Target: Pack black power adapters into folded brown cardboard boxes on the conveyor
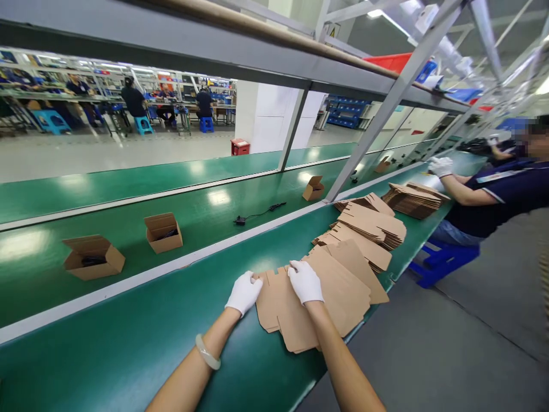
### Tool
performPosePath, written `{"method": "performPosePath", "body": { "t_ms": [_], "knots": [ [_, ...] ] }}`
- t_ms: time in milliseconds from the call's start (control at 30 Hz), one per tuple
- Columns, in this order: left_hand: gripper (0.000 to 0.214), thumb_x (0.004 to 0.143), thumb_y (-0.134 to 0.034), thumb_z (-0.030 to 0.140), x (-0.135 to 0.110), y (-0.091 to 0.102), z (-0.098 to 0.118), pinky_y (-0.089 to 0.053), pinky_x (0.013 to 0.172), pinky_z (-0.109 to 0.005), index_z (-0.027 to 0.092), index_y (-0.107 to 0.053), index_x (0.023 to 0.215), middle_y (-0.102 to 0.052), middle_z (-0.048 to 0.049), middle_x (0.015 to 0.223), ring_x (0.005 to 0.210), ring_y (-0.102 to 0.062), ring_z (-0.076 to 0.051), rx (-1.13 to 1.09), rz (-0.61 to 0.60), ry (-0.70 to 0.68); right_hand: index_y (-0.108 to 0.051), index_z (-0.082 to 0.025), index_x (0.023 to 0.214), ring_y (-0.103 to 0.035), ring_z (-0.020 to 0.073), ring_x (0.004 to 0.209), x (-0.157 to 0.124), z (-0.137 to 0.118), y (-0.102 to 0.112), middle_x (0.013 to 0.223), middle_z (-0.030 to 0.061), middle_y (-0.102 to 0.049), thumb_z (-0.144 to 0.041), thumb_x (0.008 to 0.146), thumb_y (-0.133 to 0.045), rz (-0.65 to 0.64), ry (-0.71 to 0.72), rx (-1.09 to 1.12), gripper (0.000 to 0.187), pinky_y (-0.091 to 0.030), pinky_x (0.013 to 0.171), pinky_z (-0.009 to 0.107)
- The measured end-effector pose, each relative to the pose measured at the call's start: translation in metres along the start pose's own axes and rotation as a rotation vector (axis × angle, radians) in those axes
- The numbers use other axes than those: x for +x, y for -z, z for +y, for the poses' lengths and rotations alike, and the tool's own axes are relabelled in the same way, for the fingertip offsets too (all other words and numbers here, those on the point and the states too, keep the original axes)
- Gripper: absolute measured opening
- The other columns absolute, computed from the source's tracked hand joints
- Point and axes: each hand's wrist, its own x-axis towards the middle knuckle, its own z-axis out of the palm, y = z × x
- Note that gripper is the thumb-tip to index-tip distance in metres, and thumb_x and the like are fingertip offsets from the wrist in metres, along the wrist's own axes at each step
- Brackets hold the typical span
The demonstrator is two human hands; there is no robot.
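Both my hands wear white gloves and are at a flat, unfolded cardboard box blank point(295, 326) on the green bench. My left hand point(244, 293) pinches its upper left corner, fingers closed on the edge. Farther right, my right hand point(306, 281) has its fingers curled over the slotted upper edge; some fingertips are hidden. Under and beside this blank lie more flat blanks point(343, 286), overlapping in a loose spread. Behind them, further blanks point(371, 222) are piled unevenly along the bench.
On the green belt point(206, 229) beyond the pale divider stand open small boxes point(96, 258) with dark contents, plus a black adapter with cable point(241, 220). A metal post point(386, 109) rises at the divider. At right, a co-worker point(493, 189) sits on a blue stool point(446, 263).
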Motion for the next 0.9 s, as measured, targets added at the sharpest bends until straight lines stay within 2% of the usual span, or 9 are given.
{"method": "performPosePath", "body": {
  "t_ms": [67, 167, 267, 367, 500, 567, 667, 767, 900],
  "knots": [
    [0.02, 0.079, -0.054, 0.034, 0.0, 0.008, -0.008, -0.043, 0.062, -0.024, 0.016, -0.057, 0.088, -0.06, -0.0016, 0.073, 0.06, -0.058, -0.013, -0.025, 0.077, 0.029, -0.063, -0.018, 0.099, -0.059, 0.0193, 0.089, -0.002, -0.009, -0.001, 0.102, 0.0088, -0.062, -0.021, 0.081, -0.035, 0.018, 0.05, 0.067, 0.033, -0.044, 0.078, 0.029],
    [0.03, 0.078, -0.057, 0.034, -0.004, 0.021, -0.021, -0.046, 0.066, -0.024, 0.015, -0.053, 0.102, -0.061, -0.0065, 0.094, 0.065, -0.059, -0.012, -0.055, 0.199, 0.072, -0.061, -0.019, 0.09, -0.059, 0.0165, 0.085, -0.008, -0.028, -0.001, 0.094, 0.0057, -0.063, -0.021, 0.081, -0.034, 0.011, 0.147, 0.154, 0.029, -0.044, 0.077, 0.026],
    [0.033, 0.077, -0.056, 0.034, -0.014, 0.034, -0.031, -0.047, 0.068, -0.026, 0.014, -0.052, 0.103, -0.061, -0.0077, 0.095, 0.066, -0.06, -0.012, -0.062, 0.265, 0.097, -0.06, -0.02, 0.085, -0.059, 0.0167, 0.081, -0.017, -0.046, 0.0, 0.09, 0.0054, -0.063, -0.023, 0.081, -0.034, -0.002, 0.227, 0.212, 0.026, -0.044, 0.073, 0.026],
    [0.029, 0.077, -0.054, 0.035, -0.029, 0.049, -0.037, -0.047, 0.073, -0.028, 0.015, -0.055, 0.098, -0.062, -0.0063, 0.088, 0.073, -0.061, -0.015, -0.042, 0.284, 0.101, -0.058, -0.02, 0.087, -0.059, 0.0188, 0.08, -0.029, -0.052, 0.002, 0.091, 0.0069, -0.063, -0.028, 0.081, -0.038, -0.036, 0.196, 0.214, 0.023, -0.042, 0.069, 0.028],
    [0.02, 0.077, -0.052, 0.033, -0.051, 0.061, -0.043, -0.045, 0.077, -0.029, 0.017, -0.057, 0.088, -0.062, -0.0062, 0.087, 0.082, -0.062, -0.018, 0.007, 0.239, 0.1, -0.054, -0.021, 0.07, -0.058, 0.0207, 0.075, -0.046, -0.037, 0.0, 0.079, 0.0058, -0.063, -0.032, 0.08, -0.041, -0.26, 0.096, 0.13, 0.019, -0.039, 0.065, 0.03],
    [0.017, 0.075, -0.054, 0.033, -0.058, 0.062, -0.044, -0.044, 0.077, -0.03, 0.018, -0.058, 0.082, -0.062, -0.0057, 0.085, 0.083, -0.061, -0.019, 0.036, 0.197, 0.101, -0.051, -0.021, 0.064, -0.057, 0.0203, 0.07, -0.053, -0.03, -0.005, 0.07, 0.0038, -0.061, -0.033, 0.079, -0.045, -0.306, 0.068, 0.187, 0.019, -0.039, 0.062, 0.029],
    [0.016, 0.073, -0.056, 0.034, -0.057, 0.058, -0.04, -0.043, 0.078, -0.03, 0.019, -0.056, 0.078, -0.061, -0.0045, 0.082, 0.083, -0.059, -0.02, 0.061, 0.163, 0.111, -0.056, -0.021, 0.076, -0.057, 0.0191, 0.065, -0.061, -0.032, -0.02, 0.066, 0.0017, -0.059, -0.035, 0.076, -0.05, -0.284, 0.01, 0.461, 0.015, -0.041, 0.057, 0.028],
    [0.015, 0.073, -0.057, 0.033, -0.051, 0.055, -0.035, -0.042, 0.078, -0.029, 0.019, -0.055, 0.078, -0.059, -0.0031, 0.078, 0.083, -0.058, -0.02, 0.047, 0.167, 0.115, -0.057, -0.016, 0.1, -0.06, 0.019, 0.064, -0.066, -0.045, -0.035, 0.073, 0.0039, -0.062, -0.039, 0.08, -0.042, -0.278, -0.004, 0.627, 0.034, -0.045, 0.054, 0.028],
    [0.01, 0.07, -0.058, 0.026, -0.049, 0.054, -0.028, -0.043, 0.072, -0.028, 0.018, -0.052, 0.067, -0.055, -0.0003, 0.069, 0.074, -0.056, -0.018, -0.038, 0.179, 0.067, -0.051, -0.014, 0.117, -0.061, 0.0224, 0.083, -0.075, -0.052, -0.04, 0.101, 0.0118, -0.062, -0.04, 0.081, -0.039, -0.168, 0.009, 0.657, 0.046, -0.049, 0.073, 0.035]
  ]
}}
